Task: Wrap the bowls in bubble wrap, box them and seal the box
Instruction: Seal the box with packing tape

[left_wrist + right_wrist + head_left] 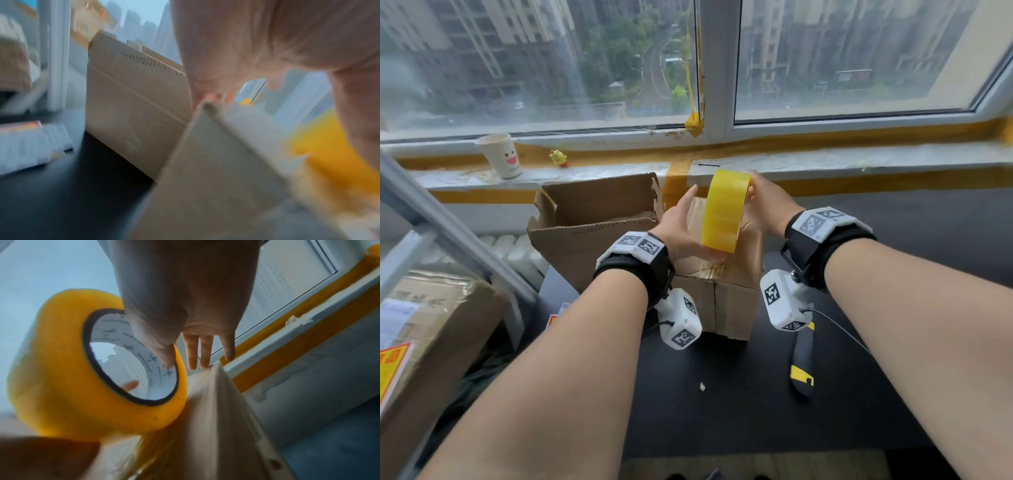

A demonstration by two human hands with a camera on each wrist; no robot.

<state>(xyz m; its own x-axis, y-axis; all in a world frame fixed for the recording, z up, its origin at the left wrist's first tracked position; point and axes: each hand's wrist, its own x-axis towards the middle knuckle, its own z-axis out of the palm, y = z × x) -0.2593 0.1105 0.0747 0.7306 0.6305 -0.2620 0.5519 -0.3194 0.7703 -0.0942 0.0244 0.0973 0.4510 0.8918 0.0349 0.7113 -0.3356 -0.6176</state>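
Observation:
A closed cardboard box [722,294] stands on the black table, with strips of clear tape across its top seam. A yellow tape roll [724,212] stands on edge above the box top. My right hand [756,192] grips the roll at its upper right. In the right wrist view the right hand [185,353] has its thumb on the rim of the roll [68,369], and three fingers hang straight beside it. My left hand [698,226] lies flat against the roll's left side, thumb under the roll on the box top. No bowls are visible.
An open, empty-looking cardboard box [592,219] stands behind and to the left, touching the closed one. A yellow-and-black box cutter [803,363] lies on the table [722,411] at the right. A paper cup [500,156] and a small yellow toy [558,158] sit on the windowsill. A larger carton [431,325] is at far left.

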